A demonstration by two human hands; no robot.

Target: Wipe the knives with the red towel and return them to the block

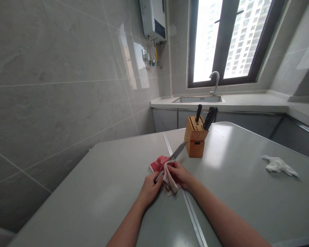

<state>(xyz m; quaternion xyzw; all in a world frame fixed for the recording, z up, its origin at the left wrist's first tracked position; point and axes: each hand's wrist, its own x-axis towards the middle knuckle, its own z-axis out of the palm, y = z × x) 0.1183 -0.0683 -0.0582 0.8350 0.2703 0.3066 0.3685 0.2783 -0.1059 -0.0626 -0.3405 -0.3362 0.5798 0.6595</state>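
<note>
A kitchen knife [178,151] is held over the table, its blade slanting up and away to the right. My left hand [149,187] is closed around its dark handle. My right hand [180,174] pinches a red and white cloth [159,164] that is folded around the lower blade near the handle. One end of the cloth hangs below my fingers. Just beyond the blade tip stands a wooden knife block [195,145]. Two black-handled tools sit in it, a thin handle [198,113] and a wide handle [210,117].
The grey folding table [113,192] has a metal seam [193,216] down its middle. A crumpled white cloth or glove [279,165] lies at the right. Behind the table are a counter [257,100], sink [201,99] and faucet [215,82]. A tiled wall [54,103] borders the left.
</note>
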